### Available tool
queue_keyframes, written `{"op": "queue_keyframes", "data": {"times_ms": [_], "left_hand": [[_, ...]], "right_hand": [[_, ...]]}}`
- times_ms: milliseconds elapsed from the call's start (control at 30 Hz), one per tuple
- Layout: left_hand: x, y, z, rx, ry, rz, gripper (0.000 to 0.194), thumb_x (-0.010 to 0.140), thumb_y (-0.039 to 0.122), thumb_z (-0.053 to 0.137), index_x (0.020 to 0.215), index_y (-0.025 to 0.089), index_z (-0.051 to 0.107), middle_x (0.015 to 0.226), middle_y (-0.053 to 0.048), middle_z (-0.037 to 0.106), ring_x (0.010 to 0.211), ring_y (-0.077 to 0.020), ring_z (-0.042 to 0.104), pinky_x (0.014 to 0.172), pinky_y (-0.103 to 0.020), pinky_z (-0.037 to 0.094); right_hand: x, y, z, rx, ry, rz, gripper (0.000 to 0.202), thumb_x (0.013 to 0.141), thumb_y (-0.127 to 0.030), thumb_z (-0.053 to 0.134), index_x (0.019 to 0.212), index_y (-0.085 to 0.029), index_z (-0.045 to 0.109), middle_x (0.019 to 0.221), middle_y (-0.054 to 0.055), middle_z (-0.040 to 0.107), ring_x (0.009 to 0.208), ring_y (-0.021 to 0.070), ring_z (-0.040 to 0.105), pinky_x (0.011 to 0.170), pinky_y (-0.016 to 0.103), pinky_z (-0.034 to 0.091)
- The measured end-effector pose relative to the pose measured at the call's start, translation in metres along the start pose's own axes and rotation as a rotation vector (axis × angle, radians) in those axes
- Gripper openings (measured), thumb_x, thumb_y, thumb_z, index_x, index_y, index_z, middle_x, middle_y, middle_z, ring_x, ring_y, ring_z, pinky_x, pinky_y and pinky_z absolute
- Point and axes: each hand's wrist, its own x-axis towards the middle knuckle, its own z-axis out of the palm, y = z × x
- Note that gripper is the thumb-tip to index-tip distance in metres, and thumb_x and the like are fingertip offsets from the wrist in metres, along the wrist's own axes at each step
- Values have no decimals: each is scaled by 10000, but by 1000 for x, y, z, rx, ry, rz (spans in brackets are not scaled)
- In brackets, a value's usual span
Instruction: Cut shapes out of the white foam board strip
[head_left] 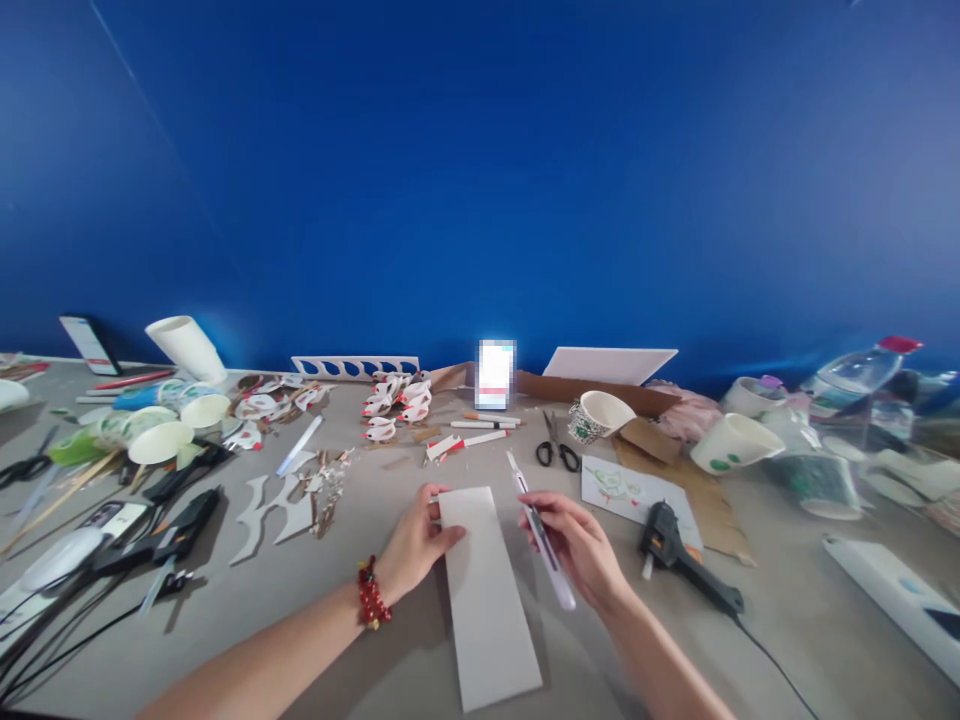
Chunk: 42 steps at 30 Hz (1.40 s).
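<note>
My left hand (415, 542), a red bead bracelet (372, 593) on its wrist, grips the left edge of a long white foam board strip (491, 610) near its far end, thumb on top and fingers at the edge. The strip lies lengthwise in front of me. Just right of it, my right hand (576, 548) is closed around a white utility knife (551, 560), whose tip points away from me. The knife is apart from the strip. Beyond the hands lie black-handled scissors (557, 452), red and white markers (478, 441) and cut white bird-like pieces (394, 403).
A black glue gun (679, 555) with a cord lies on the right beside a drawing (634, 488). Paper cups (735, 443) and a bottle (859, 380) stand farther right. Curved foam offcuts (274, 512), cables and another glue gun (176, 528) lie left. A phone (495, 375) stands by the blue wall.
</note>
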Motion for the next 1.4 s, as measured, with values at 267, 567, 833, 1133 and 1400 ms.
{"op": "queue_keyframes", "data": {"times_ms": [267, 567, 833, 1133, 1400], "left_hand": [[0, 7, 5, -96, 67, -52, 469, 790, 414, 667, 1124, 207, 411, 984, -30, 649, 766, -169, 647, 626, -269, 519], [8, -8, 0, 134, -5, 29, 491, 808, 463, 682, 1125, 171, 448, 834, 3, 572, 581, -110, 527, 409, -187, 403], [11, 3, -9, 282, -14, 37, 430, 812, 389, 659, 1130, 163, 478, 809, 2, 592, 617, -125, 554, 466, -198, 417], [13, -1, -11, 211, -50, -18, 473, 800, 415, 659, 1142, 165, 448, 818, -12, 607, 637, -138, 561, 487, -221, 446], [13, -3, -11, 164, -59, -12, 436, 804, 384, 668, 1123, 170, 461, 805, 2, 594, 617, -123, 554, 480, -211, 440]], "right_hand": [[-13, -4, 15, 148, -74, -141, 262, 758, -445, 764, 814, -228, 627, 673, -13, 522, 665, 172, 526, 700, 332, 447], [-17, -6, 20, 75, -110, -141, 310, 931, -432, 575, 1129, -200, 633, 877, 90, 702, 717, 208, 620, 686, 366, 485], [-11, 8, 17, -182, -163, -225, 405, 928, -332, 616, 1319, -250, 547, 1176, 121, 656, 797, 188, 643, 714, 363, 556], [-13, -1, 24, 250, -291, -74, 489, 923, -453, 551, 1372, -264, 510, 1415, 164, 489, 799, 209, 649, 532, 322, 564], [-12, -4, 25, 259, -147, 49, 227, 906, -420, 590, 1003, -218, 629, 1041, 59, 630, 614, 108, 529, 466, 202, 453]]}}
